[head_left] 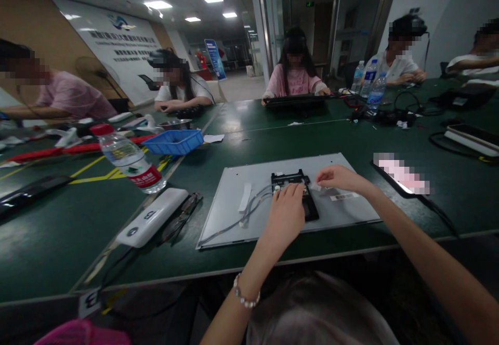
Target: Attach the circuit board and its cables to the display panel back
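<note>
Hands: left hand lies palm down over the black frame, fingers bent onto its upper part; whether they grip or only rest, cannot tell. Right hand at the frame's right side, thumb and fingertips drawn close together beside a small pale piece; contact hidden, so cannot tell if it is pinched.

Handling (judgement): left fingers best used as a light brace, pressure on the frame's rim rather than on the exposed parts inside. Right hand should work in small, low movements, with the forearm steadied. Grey cables need slack; a tug there could strain their ends or shift the frame. Avoid pressing hard on the thin panel underneath, which may flex.

Appearance: frame is black, roughly rectangular, with raised edges and small fittings inside, partly covered by the left hand. It lies on the flat grey panel, right of its centre; panel lies on the green desk. White strip left of the frame, beside the cables; barcode label to its right. Fine detail too small to read.
</note>
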The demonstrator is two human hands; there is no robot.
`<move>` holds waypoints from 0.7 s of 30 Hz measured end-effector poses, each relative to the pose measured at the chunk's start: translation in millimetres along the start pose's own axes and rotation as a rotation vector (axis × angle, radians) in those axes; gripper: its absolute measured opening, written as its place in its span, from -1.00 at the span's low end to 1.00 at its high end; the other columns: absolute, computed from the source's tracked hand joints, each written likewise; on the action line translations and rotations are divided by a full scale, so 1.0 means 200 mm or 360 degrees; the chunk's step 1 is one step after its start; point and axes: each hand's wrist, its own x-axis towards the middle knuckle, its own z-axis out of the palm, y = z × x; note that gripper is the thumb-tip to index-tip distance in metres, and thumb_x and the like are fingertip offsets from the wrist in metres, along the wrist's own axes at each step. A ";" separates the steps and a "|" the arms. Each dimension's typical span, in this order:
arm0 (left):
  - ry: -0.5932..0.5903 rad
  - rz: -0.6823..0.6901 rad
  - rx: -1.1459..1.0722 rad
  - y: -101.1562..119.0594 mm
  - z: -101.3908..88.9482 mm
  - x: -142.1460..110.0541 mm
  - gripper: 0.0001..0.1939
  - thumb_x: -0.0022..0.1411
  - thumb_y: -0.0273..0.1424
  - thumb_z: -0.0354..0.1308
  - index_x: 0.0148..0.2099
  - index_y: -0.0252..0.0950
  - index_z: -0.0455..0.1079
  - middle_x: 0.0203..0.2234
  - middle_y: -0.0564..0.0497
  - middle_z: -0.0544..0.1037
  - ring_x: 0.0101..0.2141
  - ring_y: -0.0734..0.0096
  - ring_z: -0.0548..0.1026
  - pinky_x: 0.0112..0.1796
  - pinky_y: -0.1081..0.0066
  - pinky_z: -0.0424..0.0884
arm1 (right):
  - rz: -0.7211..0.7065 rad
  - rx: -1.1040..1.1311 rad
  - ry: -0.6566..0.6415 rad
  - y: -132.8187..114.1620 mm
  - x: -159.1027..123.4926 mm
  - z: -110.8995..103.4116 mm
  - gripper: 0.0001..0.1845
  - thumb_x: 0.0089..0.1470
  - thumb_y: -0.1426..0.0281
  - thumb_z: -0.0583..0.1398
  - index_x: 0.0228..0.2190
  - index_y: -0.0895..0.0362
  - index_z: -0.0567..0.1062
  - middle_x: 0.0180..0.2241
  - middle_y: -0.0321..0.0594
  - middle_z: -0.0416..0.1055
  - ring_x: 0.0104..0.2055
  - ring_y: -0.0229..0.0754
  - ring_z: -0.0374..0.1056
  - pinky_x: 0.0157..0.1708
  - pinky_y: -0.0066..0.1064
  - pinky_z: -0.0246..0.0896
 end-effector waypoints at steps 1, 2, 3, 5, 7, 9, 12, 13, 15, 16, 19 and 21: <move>-0.0005 0.0003 0.0004 0.00 0.00 0.00 -0.54 0.27 -0.58 -0.13 0.21 -0.35 0.13 0.14 -0.14 0.30 0.15 0.19 0.24 0.12 0.20 0.16 | 0.0001 0.0001 -0.0029 0.00 0.01 0.01 -0.85 -0.02 0.37 0.20 -0.38 0.16 0.54 -0.39 -0.19 0.55 -0.33 -0.19 0.45 -0.24 -0.36 0.33; -0.0013 0.0007 0.0007 -0.01 0.00 0.01 -0.53 0.26 -0.59 -0.13 0.22 -0.35 0.13 0.15 -0.14 0.30 0.14 0.19 0.25 0.11 0.20 0.17 | 0.0003 -0.0008 -0.0044 -0.01 0.02 0.02 -0.84 -0.02 0.37 0.20 -0.38 0.17 0.54 -0.40 -0.19 0.55 -0.34 -0.19 0.45 -0.25 -0.36 0.33; -0.0023 0.0014 0.0012 -0.01 0.00 0.01 -0.51 0.26 -0.59 -0.13 0.23 -0.33 0.12 0.15 -0.14 0.29 0.14 0.19 0.25 0.10 0.21 0.18 | 0.0008 -0.0022 -0.0044 -0.01 0.02 0.03 -0.84 -0.02 0.38 0.20 -0.39 0.17 0.55 -0.41 -0.19 0.55 -0.35 -0.19 0.45 -0.26 -0.37 0.33; -0.0047 0.0034 0.0027 0.00 0.01 0.02 -0.49 0.24 -0.60 -0.12 0.24 -0.28 0.12 0.16 -0.13 0.27 0.14 0.20 0.25 0.10 0.20 0.19 | 0.0015 -0.0044 -0.0017 -0.02 0.03 0.05 -0.84 -0.03 0.39 0.19 -0.39 0.18 0.56 -0.42 -0.18 0.55 -0.37 -0.19 0.45 -0.28 -0.38 0.33; -0.0062 0.0061 0.0049 0.00 0.01 0.03 -0.46 0.23 -0.60 -0.12 0.24 -0.23 0.12 0.16 -0.13 0.27 0.15 0.19 0.24 0.10 0.18 0.18 | 0.0012 -0.0049 0.0008 -0.01 0.03 0.07 -0.84 -0.04 0.39 0.19 -0.40 0.18 0.56 -0.43 -0.18 0.55 -0.38 -0.19 0.44 -0.29 -0.38 0.33; -0.0069 0.0083 0.0075 0.00 0.02 0.05 -0.45 0.22 -0.61 -0.11 0.24 -0.19 0.13 0.16 -0.12 0.26 0.16 0.16 0.23 0.10 0.15 0.18 | 0.0005 -0.0014 0.0013 -0.01 0.02 0.08 -0.83 -0.04 0.39 0.19 -0.40 0.18 0.57 -0.44 -0.19 0.55 -0.39 -0.20 0.44 -0.31 -0.39 0.33; -0.0101 0.0116 0.0100 0.00 0.03 0.06 -0.42 0.21 -0.61 -0.11 0.25 -0.15 0.13 0.16 -0.12 0.26 0.15 0.14 0.24 0.08 0.12 0.20 | 0.0006 0.0066 0.0025 0.01 0.02 0.09 -0.83 -0.04 0.38 0.19 -0.39 0.16 0.57 -0.44 -0.20 0.55 -0.39 -0.20 0.45 -0.31 -0.39 0.35; -0.0116 0.0125 0.0101 0.00 0.04 0.07 -0.42 0.21 -0.61 -0.10 0.25 -0.15 0.14 0.16 -0.11 0.26 0.14 0.15 0.25 0.08 0.12 0.20 | 0.0005 0.0093 0.0030 0.02 0.02 0.09 -0.82 -0.04 0.38 0.19 -0.39 0.16 0.58 -0.43 -0.20 0.55 -0.38 -0.20 0.45 -0.30 -0.38 0.36; -0.0141 0.0145 0.0105 -0.01 0.04 0.07 -0.44 0.22 -0.61 -0.10 0.24 -0.15 0.16 0.16 -0.10 0.27 0.13 0.16 0.25 0.08 0.14 0.20 | -0.0003 0.0128 0.0035 0.04 0.02 0.09 -0.81 -0.04 0.36 0.20 -0.37 0.16 0.58 -0.40 -0.18 0.56 -0.36 -0.19 0.45 -0.27 -0.36 0.37; -0.0149 0.0153 0.0109 -0.01 0.05 0.07 -0.46 0.23 -0.60 -0.10 0.23 -0.17 0.18 0.15 -0.10 0.28 0.13 0.17 0.26 0.09 0.14 0.20 | -0.0010 0.0130 0.0036 0.04 0.02 0.09 -0.80 -0.04 0.35 0.20 -0.37 0.16 0.58 -0.38 -0.17 0.56 -0.34 -0.18 0.45 -0.25 -0.34 0.37; -0.0151 0.0164 0.0132 -0.02 0.06 0.06 -0.52 0.24 -0.59 -0.10 0.18 -0.20 0.26 0.13 -0.10 0.31 0.11 0.17 0.28 0.11 0.14 0.18 | -0.0042 0.0086 0.0049 0.04 0.01 0.10 -0.80 -0.04 0.33 0.21 -0.36 0.15 0.58 -0.37 -0.17 0.56 -0.32 -0.17 0.44 -0.22 -0.32 0.36; -0.0139 0.0166 0.0144 -0.02 0.06 0.06 -0.53 0.25 -0.58 -0.09 0.16 -0.21 0.27 0.13 -0.09 0.32 0.11 0.17 0.28 0.11 0.14 0.18 | -0.0069 0.0060 0.0068 0.03 0.00 0.11 -0.80 -0.04 0.34 0.21 -0.36 0.14 0.58 -0.38 -0.18 0.56 -0.32 -0.18 0.44 -0.21 -0.32 0.36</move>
